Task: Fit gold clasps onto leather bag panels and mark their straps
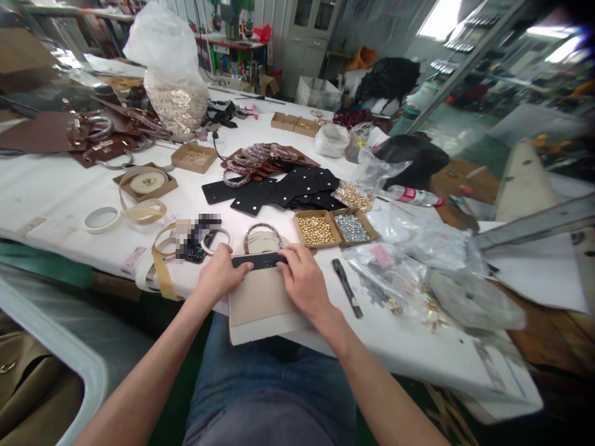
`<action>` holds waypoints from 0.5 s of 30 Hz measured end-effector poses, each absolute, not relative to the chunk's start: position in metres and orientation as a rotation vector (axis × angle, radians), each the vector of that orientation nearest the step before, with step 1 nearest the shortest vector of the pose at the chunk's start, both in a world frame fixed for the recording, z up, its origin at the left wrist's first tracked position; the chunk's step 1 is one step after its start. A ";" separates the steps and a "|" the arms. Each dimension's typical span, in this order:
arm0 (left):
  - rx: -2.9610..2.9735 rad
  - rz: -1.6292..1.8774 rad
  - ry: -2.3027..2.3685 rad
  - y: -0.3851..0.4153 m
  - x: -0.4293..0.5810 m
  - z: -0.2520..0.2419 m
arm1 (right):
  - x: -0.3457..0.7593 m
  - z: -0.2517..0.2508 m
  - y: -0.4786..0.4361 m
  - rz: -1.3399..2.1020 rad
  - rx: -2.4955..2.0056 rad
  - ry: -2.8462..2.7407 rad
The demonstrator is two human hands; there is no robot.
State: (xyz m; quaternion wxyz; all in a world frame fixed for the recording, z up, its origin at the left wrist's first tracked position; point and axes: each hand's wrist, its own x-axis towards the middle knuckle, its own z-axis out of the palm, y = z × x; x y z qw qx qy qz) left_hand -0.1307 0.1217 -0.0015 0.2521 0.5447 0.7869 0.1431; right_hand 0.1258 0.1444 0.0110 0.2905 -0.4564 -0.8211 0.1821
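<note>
A beige bag panel (263, 301) lies at the table's front edge, its lower part hanging over my lap. Across its top runs a black strip (258, 262) with small metal fittings near its right part. My left hand (219, 271) grips the strip's left end, thumb on top. At the right end, my right hand (303, 277) pinches the strip, with its fingertips bent over the panel's upper edge. A wrapped round handle (263, 228) arches up behind the strip. What the fingers do beneath the panel is hidden.
Cardboard boxes of gold studs (316, 230) and silver studs (352, 227) stand ahead. A dark hand tool (346, 288) lies right, near plastic bags (395, 279). Tape rolls (101, 219) are left; black pieces (297, 189) and brown bag parts (267, 162) are piled farther back.
</note>
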 end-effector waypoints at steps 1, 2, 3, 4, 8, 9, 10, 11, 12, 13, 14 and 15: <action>1.525 0.470 2.123 0.122 -0.129 -0.003 | 0.127 0.006 0.146 0.572 -1.149 -2.231; 1.585 0.560 2.092 0.123 -0.128 -0.005 | 0.129 0.002 0.149 0.640 -1.093 -2.259; 1.652 0.645 2.049 0.125 -0.127 -0.007 | 0.132 -0.003 0.152 0.684 -1.054 -2.271; 1.722 0.712 1.997 0.128 -0.126 -0.010 | 0.135 -0.006 0.155 0.703 -1.031 -2.268; 1.885 0.728 1.785 0.142 -0.131 -0.024 | 0.142 -0.020 0.163 0.674 -1.037 -2.200; 1.859 0.725 1.766 0.146 -0.134 -0.027 | 0.143 -0.023 0.164 0.650 -1.040 -2.196; 1.828 0.705 1.733 0.149 -0.137 -0.031 | 0.143 -0.026 0.165 0.622 -1.039 -2.202; 1.802 0.657 1.705 0.152 -0.139 -0.034 | 0.143 -0.028 0.165 0.594 -1.034 -2.212; 1.795 0.643 1.713 0.154 -0.140 -0.036 | 0.143 -0.030 0.165 0.567 -1.027 -2.226; 1.811 0.635 1.717 0.155 -0.141 -0.037 | 0.143 -0.032 0.166 0.544 -1.019 -2.241; 1.834 0.639 1.731 0.156 -0.140 -0.038 | 0.144 -0.033 0.166 0.527 -1.013 -2.254; 1.860 0.648 1.747 0.157 -0.138 -0.039 | 0.145 -0.035 0.166 0.514 -1.011 -2.265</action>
